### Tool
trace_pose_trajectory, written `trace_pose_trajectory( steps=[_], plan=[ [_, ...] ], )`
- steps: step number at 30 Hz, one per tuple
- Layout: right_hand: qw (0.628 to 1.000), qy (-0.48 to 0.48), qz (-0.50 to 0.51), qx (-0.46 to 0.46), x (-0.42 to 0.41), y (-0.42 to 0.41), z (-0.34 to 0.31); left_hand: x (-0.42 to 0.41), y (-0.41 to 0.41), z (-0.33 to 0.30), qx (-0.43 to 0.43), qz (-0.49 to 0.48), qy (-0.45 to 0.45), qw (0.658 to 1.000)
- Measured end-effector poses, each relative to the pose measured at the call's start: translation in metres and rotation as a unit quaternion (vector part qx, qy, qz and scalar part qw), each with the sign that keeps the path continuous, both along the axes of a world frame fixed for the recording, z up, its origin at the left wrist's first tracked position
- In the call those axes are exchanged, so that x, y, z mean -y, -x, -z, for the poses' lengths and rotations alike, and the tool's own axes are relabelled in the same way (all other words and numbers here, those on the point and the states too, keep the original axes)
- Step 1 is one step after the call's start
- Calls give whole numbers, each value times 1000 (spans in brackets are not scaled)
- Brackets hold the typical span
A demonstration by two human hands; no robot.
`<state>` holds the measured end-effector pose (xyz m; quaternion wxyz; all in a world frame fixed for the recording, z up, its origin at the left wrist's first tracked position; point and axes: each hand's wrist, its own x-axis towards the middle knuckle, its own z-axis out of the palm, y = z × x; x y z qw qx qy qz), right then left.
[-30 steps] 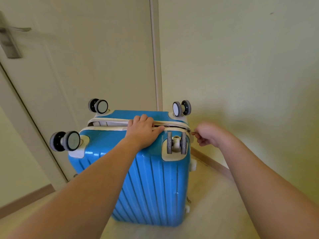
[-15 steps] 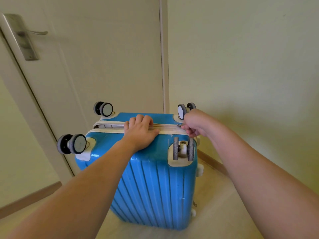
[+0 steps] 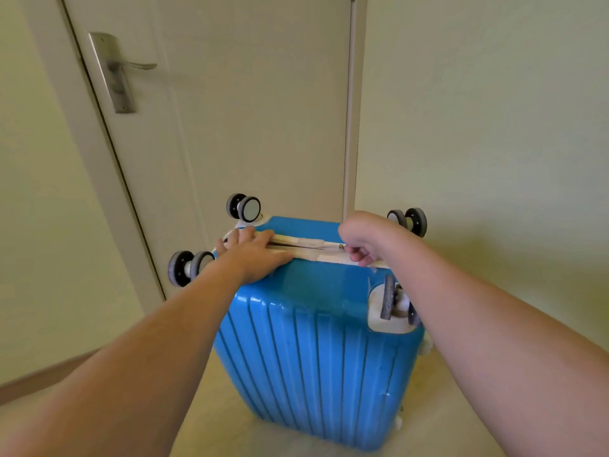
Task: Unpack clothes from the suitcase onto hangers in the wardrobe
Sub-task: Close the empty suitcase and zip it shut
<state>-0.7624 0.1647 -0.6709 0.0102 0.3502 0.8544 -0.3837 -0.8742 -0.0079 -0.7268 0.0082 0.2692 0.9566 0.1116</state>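
Suitcase: our glossy blue ribbed hard-shell suitcase (image 3: pixel 316 357) stands wheels-up before the door.
Left hand (image 3: pixel 255 253): fingers flat, pressing its cream zipper band (image 3: pixel 304 245).
Right hand (image 3: pixel 359 239): fingers pinch the small metal zipper pull (image 3: pixel 342 247).

My feed is evenly lit, soft and slightly warm, with a yellow-green cast over the pale walls. I see a glossy highlight on the ribbed blue hard-shell suitcase (image 3: pixel 316 351) near its upper front edge. A soft shadow falls on the wall to the right of it. The wide lens bows the white door frame (image 3: pixel 108 179) and stretches both forearms at the lower corners. Focus is fairly sharp centrally, slightly smeared towards the edges.
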Motion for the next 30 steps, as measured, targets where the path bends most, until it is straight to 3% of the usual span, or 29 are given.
trace_pose_trajectory(
  steps=[3, 6, 11, 15, 17, 20, 25, 30],
  plan=[
    [1000, -8, 17, -25, 16, 10, 7, 14, -2, 9, -10, -36, 33, 999],
    [998, -9, 14, -62, 32, 24, 14, 10, -1, 8, -28, -3, 29, 999],
    [995, 34, -9, -98, 65, 43, 14, 24, 5, -21, 17, 35, 46, 998],
    [991, 78, 31, -101, 56, 41, 18, 52, 15, -53, -90, 13, 158, 983],
    [988, 92, 45, -116, 57, 41, 22, 69, 27, -55, -32, -17, 192, 981],
    [988, 69, 54, -123, 66, 47, 21, 82, 32, -56, 127, -18, 97, 987],
    [992, 48, 21, -119, 93, 65, 18, 95, 25, -52, 146, -8, 18, 989],
    [993, 41, -31, -104, 136, 85, 18, 132, 31, -33, 325, -45, -168, 930]
  ],
)
